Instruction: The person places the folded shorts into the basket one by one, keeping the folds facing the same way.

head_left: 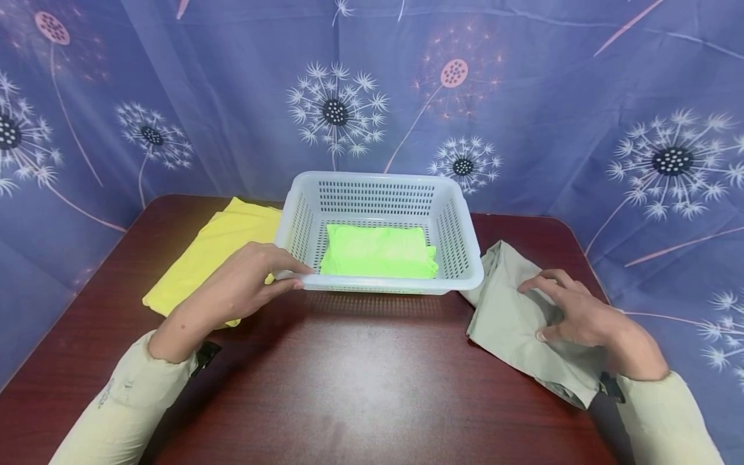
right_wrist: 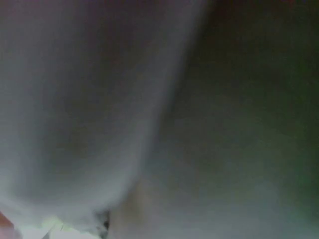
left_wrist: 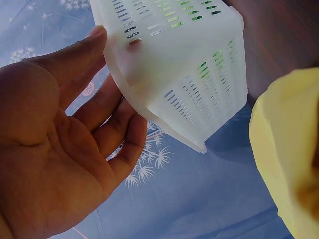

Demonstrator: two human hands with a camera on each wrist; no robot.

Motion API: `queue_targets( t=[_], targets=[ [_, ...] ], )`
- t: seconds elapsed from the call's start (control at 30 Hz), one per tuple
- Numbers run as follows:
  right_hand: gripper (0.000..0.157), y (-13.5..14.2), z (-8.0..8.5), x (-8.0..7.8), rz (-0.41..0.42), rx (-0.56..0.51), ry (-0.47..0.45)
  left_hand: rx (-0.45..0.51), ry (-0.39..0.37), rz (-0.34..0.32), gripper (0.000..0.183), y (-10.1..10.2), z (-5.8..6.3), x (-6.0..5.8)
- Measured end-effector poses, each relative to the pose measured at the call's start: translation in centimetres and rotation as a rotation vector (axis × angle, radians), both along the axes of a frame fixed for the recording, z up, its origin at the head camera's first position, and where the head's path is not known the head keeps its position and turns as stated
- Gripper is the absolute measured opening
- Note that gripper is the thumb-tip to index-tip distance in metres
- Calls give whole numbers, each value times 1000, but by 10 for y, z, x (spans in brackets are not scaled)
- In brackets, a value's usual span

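Observation:
A white perforated plastic basket stands at the back middle of the table, with a folded bright green cloth lying on its floor. At the basket's front left corner, my left hand pinches the rim, fingers inside and thumb outside. In the left wrist view, the thumb and fingers meet the rim of the basket. My right hand rests over a folded grey-green cloth, its fingers loosely bent and spread. Blurred grey fabric fills the right wrist view and hides that hand's underside.
A folded yellow cloth lies left of the basket, partly under my left forearm. The dark red wooden table runs back to a blue curtain with dandelion prints. The grey-green cloth's far end reaches the basket's right side.

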State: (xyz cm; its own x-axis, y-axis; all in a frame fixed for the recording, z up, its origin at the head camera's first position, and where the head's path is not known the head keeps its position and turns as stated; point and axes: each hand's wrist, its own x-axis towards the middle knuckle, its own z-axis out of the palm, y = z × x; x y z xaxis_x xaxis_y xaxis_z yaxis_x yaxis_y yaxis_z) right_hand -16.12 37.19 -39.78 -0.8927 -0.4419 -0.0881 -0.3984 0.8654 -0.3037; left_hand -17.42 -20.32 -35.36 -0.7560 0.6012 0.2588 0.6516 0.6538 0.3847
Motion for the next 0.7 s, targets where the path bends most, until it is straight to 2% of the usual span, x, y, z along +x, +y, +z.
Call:
queue_targets(
  t=[0.53, 0.7],
  targets=[
    [83, 4, 1, 4, 42, -7, -39, -6, 0, 3, 25, 0, 0, -1],
    [84, 4, 1, 5, 70, -9, -26, -4, -11, 9, 25, 0, 0, -1]
  ],
)
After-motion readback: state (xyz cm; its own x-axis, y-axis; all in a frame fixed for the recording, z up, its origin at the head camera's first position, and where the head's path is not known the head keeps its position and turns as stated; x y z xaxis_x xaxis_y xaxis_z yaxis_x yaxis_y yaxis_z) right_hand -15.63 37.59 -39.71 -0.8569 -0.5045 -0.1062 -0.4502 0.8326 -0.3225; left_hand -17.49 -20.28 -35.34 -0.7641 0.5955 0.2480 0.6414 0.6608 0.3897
